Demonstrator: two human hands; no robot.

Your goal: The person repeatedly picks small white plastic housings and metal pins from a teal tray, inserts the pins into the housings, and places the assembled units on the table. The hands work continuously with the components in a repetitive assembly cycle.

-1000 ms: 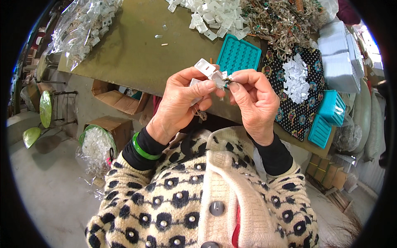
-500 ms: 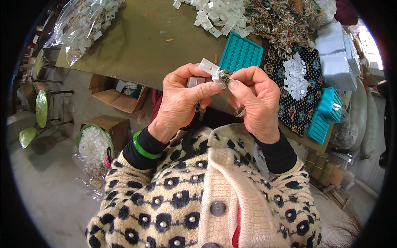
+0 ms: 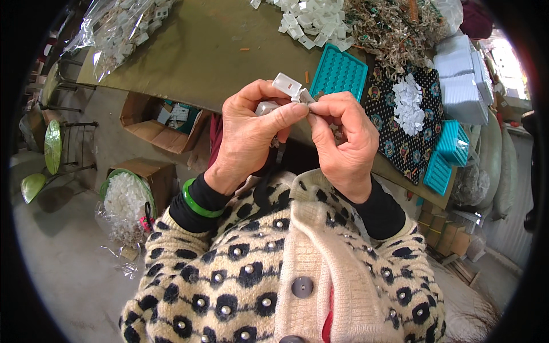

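Observation:
Above the near edge of the table, my left hand [image 3: 243, 128] is closed on a small white plastic case [image 3: 287, 84] with its lid flap swung up. A second pale plastic piece [image 3: 267, 107] shows between the fingers of that hand. My right hand [image 3: 347, 143] meets it from the right, thumb and forefinger pinched at the case's lower end. The small part in this pinch is mostly hidden by the fingertips; a bit of thin wire shows under the palm.
Beyond my hands lie a teal tray [image 3: 337, 71], a heap of white cases [image 3: 314, 23] and tangled wired parts [image 3: 394, 31]. White flat pieces [image 3: 409, 106] rest on a patterned cloth [image 3: 389, 137]. A cardboard box [image 3: 163, 134] and a filled basket [image 3: 128, 200] are at lower left.
My right hand has shifted slightly left, its fingertips now closer against the case. The small green part that showed between the hands is now mostly covered. The view has turned slightly.

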